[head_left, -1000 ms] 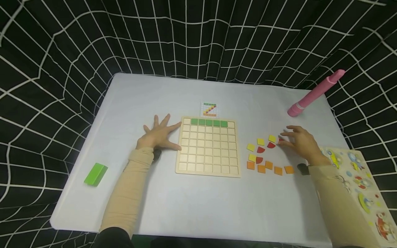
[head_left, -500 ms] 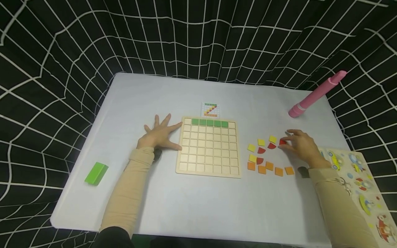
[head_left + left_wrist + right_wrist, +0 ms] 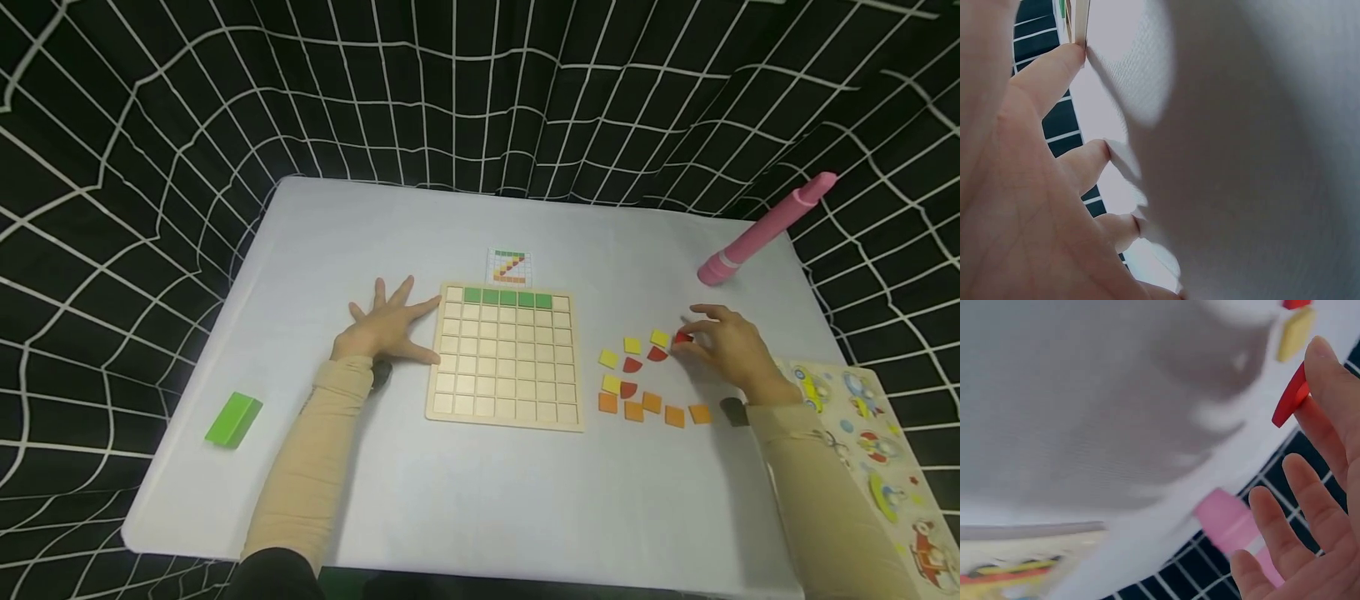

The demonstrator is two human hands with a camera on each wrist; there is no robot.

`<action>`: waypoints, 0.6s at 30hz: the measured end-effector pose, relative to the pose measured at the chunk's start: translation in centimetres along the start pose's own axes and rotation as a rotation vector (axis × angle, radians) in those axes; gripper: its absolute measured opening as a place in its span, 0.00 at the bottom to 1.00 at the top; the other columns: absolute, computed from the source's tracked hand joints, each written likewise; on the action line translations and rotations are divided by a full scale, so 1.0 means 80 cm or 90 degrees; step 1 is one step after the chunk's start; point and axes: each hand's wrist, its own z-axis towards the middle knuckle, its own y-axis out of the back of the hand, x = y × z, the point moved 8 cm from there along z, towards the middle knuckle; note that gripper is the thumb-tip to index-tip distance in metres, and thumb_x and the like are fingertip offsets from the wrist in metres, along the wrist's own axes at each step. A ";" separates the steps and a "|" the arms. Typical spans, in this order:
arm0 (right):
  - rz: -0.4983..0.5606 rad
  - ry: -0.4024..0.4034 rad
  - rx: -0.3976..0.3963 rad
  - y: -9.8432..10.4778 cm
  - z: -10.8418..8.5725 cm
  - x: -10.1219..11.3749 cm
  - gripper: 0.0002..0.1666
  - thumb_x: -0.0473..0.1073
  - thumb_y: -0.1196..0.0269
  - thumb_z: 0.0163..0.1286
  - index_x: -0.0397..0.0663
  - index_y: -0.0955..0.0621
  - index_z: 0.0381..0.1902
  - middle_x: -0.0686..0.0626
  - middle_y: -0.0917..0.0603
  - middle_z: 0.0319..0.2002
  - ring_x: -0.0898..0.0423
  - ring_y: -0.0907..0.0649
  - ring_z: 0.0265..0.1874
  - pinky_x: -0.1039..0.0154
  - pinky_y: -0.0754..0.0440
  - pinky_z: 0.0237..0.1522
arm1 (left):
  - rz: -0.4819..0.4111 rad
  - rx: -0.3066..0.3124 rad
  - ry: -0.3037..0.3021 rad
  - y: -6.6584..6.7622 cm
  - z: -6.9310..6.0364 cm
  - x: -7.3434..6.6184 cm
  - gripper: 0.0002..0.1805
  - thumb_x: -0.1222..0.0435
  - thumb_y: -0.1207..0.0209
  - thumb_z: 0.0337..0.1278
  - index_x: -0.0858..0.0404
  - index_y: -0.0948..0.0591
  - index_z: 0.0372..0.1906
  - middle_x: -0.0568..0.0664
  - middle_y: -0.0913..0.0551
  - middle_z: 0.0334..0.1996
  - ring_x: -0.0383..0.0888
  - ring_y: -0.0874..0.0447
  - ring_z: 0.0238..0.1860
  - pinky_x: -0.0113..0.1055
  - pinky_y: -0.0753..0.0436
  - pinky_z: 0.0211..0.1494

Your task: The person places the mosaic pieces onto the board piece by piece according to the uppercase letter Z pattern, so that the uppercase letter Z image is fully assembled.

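Observation:
My right hand (image 3: pixel 731 346) pinches a red quarter-circle tile (image 3: pixel 1291 397) between thumb and index finger, off the table; its other fingers are spread. Splayed on the table, my left hand (image 3: pixel 382 327) touches the left edge of the wooden grid board (image 3: pixel 504 428) with thumb and index finger. A row of green square tiles (image 3: pixel 507 297) lies in the board's top row. Just behind the board lies a small pattern card (image 3: pixel 510 267) with green, yellow, red and orange cells. Between the board and my right hand are yellow square tiles (image 3: pixel 632 345), red quarter-circle tiles (image 3: pixel 632 364) and orange square tiles (image 3: pixel 633 412).
A green block (image 3: pixel 233 420) lies at the table's left. Toward the back right stands a pink, pen-shaped object (image 3: pixel 761 233), leaning. A picture puzzle board (image 3: pixel 847 425) lies along the right edge, partly under my right forearm. Black netted curtain (image 3: pixel 480 100) surrounds the table (image 3: pixel 480 500).
My right hand has taken hold of the red quarter-circle tile and lifted it slightly off the table. The left hand and the board have stayed in place.

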 end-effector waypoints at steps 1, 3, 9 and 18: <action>0.000 0.005 -0.003 0.003 0.002 0.004 0.22 0.49 0.25 0.63 0.37 0.12 0.48 0.29 0.26 0.66 0.28 0.30 0.67 0.23 0.35 0.68 | 0.000 0.001 0.001 0.000 0.000 0.000 0.61 0.34 0.27 0.44 0.37 0.48 0.83 0.55 0.72 0.86 0.74 0.86 0.80 0.88 0.71 0.67; 0.000 0.011 -0.004 0.008 0.007 0.013 0.24 0.49 0.25 0.63 0.36 0.12 0.49 0.29 0.27 0.67 0.28 0.31 0.67 0.23 0.35 0.68 | 0.000 0.001 0.002 0.000 0.000 0.001 0.61 0.34 0.27 0.44 0.37 0.48 0.83 0.54 0.72 0.86 0.73 0.86 0.80 0.88 0.71 0.67; -0.002 0.025 -0.008 0.019 0.024 0.042 0.24 0.47 0.25 0.63 0.34 0.13 0.50 0.30 0.28 0.69 0.29 0.32 0.69 0.24 0.36 0.70 | -0.003 -0.002 -0.002 0.000 0.001 0.001 0.61 0.34 0.27 0.44 0.37 0.48 0.83 0.54 0.73 0.86 0.73 0.87 0.80 0.88 0.71 0.67; -0.009 0.077 -0.025 0.016 0.055 0.101 0.21 0.46 0.26 0.64 0.36 0.11 0.48 0.33 0.26 0.70 0.32 0.29 0.69 0.29 0.33 0.72 | -0.004 -0.001 0.003 -0.002 -0.001 0.003 0.61 0.35 0.27 0.44 0.38 0.47 0.83 0.55 0.72 0.86 0.73 0.86 0.80 0.88 0.72 0.67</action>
